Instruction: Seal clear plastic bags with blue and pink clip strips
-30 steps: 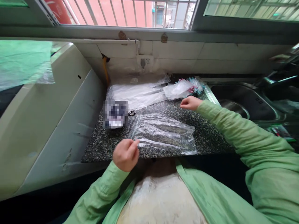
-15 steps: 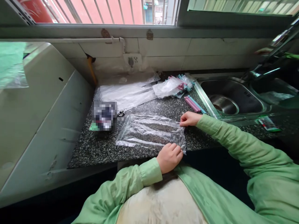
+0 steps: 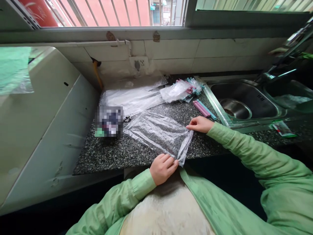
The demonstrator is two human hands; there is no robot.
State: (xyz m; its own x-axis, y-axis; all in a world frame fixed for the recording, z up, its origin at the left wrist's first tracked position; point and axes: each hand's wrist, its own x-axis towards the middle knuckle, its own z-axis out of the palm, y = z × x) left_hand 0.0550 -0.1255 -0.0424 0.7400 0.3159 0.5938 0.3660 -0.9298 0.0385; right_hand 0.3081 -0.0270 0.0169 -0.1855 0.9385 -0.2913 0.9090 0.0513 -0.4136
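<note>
A clear plastic bag (image 3: 158, 132) lies crinkled and slanted on the speckled dark countertop (image 3: 102, 156). My right hand (image 3: 200, 124) pinches its right corner between thumb and fingers. At the bag's near edge, my left hand (image 3: 163, 169) has its fingers curled over the plastic, closed on it; the thumb is mostly hidden. Behind the bag, larger clear plastic sheets (image 3: 137, 99) lie flat. Pink and blue plastic strips (image 3: 204, 109), perhaps bag clips, rest beyond my right hand, and a plastic bag of similar strips (image 3: 176, 90) lies farther back.
A steel sink (image 3: 244, 98) with a metal bowl (image 3: 236, 108) is set in the counter at right, beside a faucet (image 3: 269, 76). A small packet (image 3: 283, 128) lies in front of it. To the left stand a blurred-out item (image 3: 109, 121) and a pale appliance-like box (image 3: 46, 124).
My left hand has slid left along the near edge, turning the bag so it slants, its near right corner pulled toward me. My right hand has barely moved.
</note>
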